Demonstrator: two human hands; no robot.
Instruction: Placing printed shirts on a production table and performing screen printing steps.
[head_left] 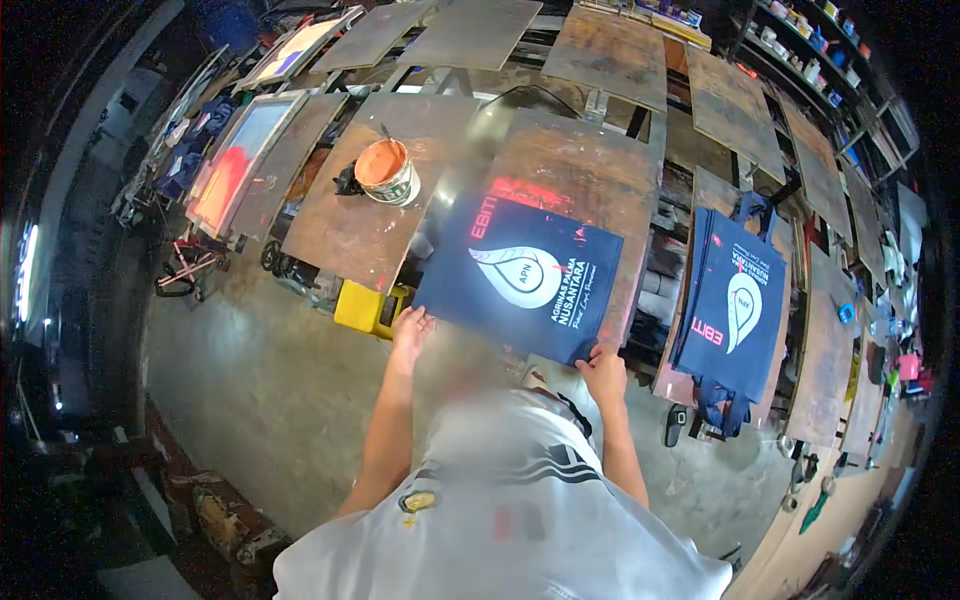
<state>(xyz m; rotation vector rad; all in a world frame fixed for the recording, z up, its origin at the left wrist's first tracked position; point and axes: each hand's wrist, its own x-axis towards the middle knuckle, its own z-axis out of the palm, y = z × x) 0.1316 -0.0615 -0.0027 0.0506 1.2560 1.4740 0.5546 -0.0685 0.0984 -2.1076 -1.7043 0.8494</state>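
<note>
A dark blue fabric bag [440, 270] with a white leaf-shaped print, white lettering and red-pink lettering spreads out in front of me, partly over a stained wooden board [570, 155]. My left hand [411, 330] pinches its near left corner. At the near right corner, the fingers of my right hand [603, 376] are closed on the same bag. Red-pink ink marks the board just beyond the bag's far edge. To the right, a stack of similar printed blue bags [765, 265] lies on another board, handles hanging over the ends.
A tub of orange ink [386, 170] with a stick in it stands on the left board [335, 235]. Below that board sits a yellow object [362, 308]. Ink-stained printing screens [225, 185] lean farther left. Shelves of containers [805, 60] stand at the back right.
</note>
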